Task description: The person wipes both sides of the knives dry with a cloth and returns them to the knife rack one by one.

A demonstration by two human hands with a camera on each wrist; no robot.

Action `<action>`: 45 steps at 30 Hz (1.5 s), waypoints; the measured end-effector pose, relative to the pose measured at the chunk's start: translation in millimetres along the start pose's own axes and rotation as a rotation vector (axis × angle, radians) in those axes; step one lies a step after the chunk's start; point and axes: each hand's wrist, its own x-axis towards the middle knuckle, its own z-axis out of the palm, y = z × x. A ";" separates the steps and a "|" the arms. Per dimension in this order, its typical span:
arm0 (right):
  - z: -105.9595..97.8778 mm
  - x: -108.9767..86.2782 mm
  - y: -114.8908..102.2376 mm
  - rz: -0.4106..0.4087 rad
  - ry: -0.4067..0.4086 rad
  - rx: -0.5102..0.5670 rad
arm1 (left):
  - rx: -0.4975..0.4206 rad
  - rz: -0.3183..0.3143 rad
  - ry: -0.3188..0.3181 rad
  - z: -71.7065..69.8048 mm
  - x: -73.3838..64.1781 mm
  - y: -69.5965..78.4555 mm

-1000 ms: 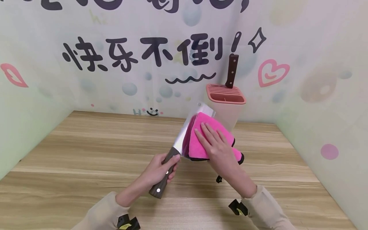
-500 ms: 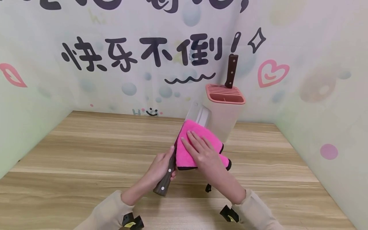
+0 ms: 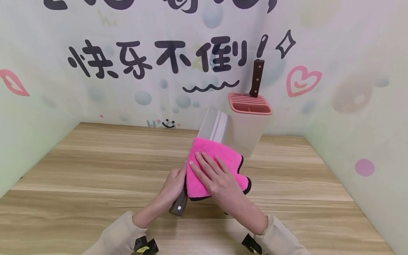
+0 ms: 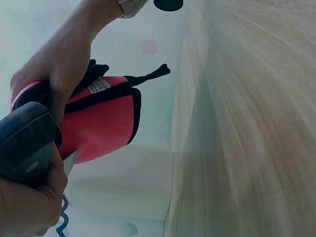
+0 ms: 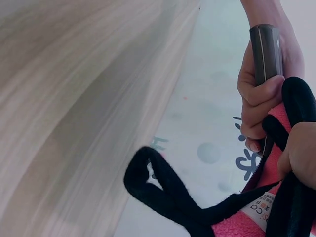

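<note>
My left hand (image 3: 173, 186) grips the dark handle (image 3: 179, 205) of a cleaver (image 3: 207, 124), whose broad blade points up and away above the table. A pink cloth (image 3: 231, 161) with black edging lies over the lower blade, covering that part. My right hand (image 3: 223, 186) holds the cloth against the blade, its fingers stretched over the top. In the right wrist view, the right thumb (image 5: 301, 153) presses the cloth from the other side. The cloth's black hanging loop (image 5: 173, 187) dangles below. In the left wrist view, a sliver of blade (image 4: 72, 160) shows beside the cloth (image 4: 101, 133).
Behind the blade, near the back wall, stands a cream knife block (image 3: 250, 129) with a pink slotted top. A brown-handled knife (image 3: 257, 78) is upright in it. The wooden table (image 3: 111, 170) is enclosed by printed walls at the back and sides.
The right hand and cloth have slid down and left along the blade toward the handle, baring more of the blade's far end. The cleaver has shifted slightly; the left hand keeps its grip.
</note>
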 end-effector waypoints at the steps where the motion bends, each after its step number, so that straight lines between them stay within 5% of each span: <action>1: -0.6 0.5 -0.4 -0.005 -0.002 -0.003 | 0.007 0.005 0.006 -0.6 0.0 0.6; 16: -5.4 7.4 -9.1 -0.102 0.052 -0.083 | -0.125 0.031 0.042 -4.5 2.5 10.5; 26: -10.5 1.3 -13.6 -0.204 0.057 -0.070 | -0.227 0.073 0.033 -7.7 7.2 15.1; 31: -11.3 -3.2 -13.0 -0.273 0.084 -0.031 | -0.287 0.040 0.046 -9.4 9.4 18.4; 45: -8.4 -10.8 -9.2 -0.395 0.100 0.010 | -0.428 0.033 -0.033 -12.0 11.2 19.2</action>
